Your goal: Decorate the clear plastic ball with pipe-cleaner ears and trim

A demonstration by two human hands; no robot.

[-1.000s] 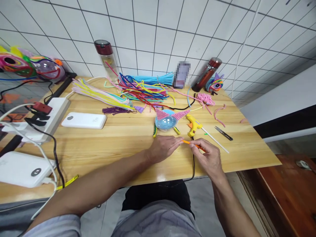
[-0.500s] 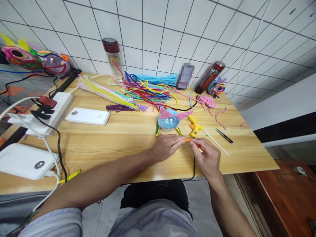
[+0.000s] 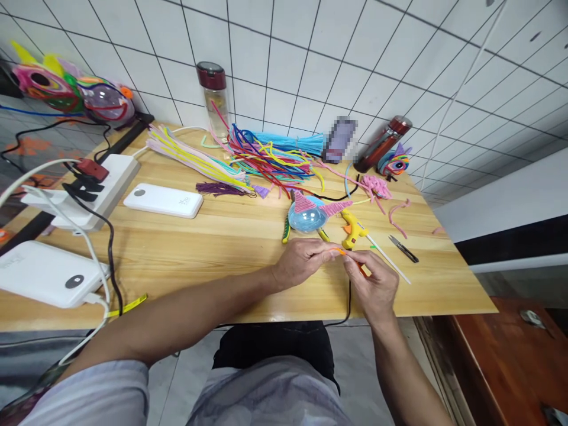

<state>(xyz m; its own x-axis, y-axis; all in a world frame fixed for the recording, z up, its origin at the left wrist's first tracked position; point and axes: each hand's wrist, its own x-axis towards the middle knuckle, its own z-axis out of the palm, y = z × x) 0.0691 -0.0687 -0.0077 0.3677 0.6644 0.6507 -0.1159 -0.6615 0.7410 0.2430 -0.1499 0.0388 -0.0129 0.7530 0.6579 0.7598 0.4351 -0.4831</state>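
My left hand point(image 3: 306, 260) and my right hand point(image 3: 371, 277) meet above the front of the table, both closed on an orange pipe cleaner point(image 3: 341, 251). Its short middle shows between my fingertips, and more orange peeks out under the right palm. Just beyond them sits a clear ball with blue inside point(image 3: 307, 219), carrying two pink pipe-cleaner-wrapped points point(image 3: 336, 208). Green-and-yellow plier handles point(image 3: 286, 229) stick out from beneath the ball. A yellow glue gun point(image 3: 354, 229) with a white glue stick point(image 3: 388, 260) lies right of it, near black thread snips point(image 3: 403, 248).
Bundles of coloured pipe cleaners point(image 3: 275, 157) lie at the back, with a glass bottle point(image 3: 215, 97), a phone point(image 3: 340, 139) and a dark red flask point(image 3: 384, 143). Power banks point(image 3: 163, 200) and a power strip point(image 3: 109, 186) with cables occupy the left. Finished-looking colourful figures point(image 3: 106, 100) stand far left.
The view has shifted slightly. Both hands stay together on the orange pipe cleaner, and less of it shows between the fingertips.
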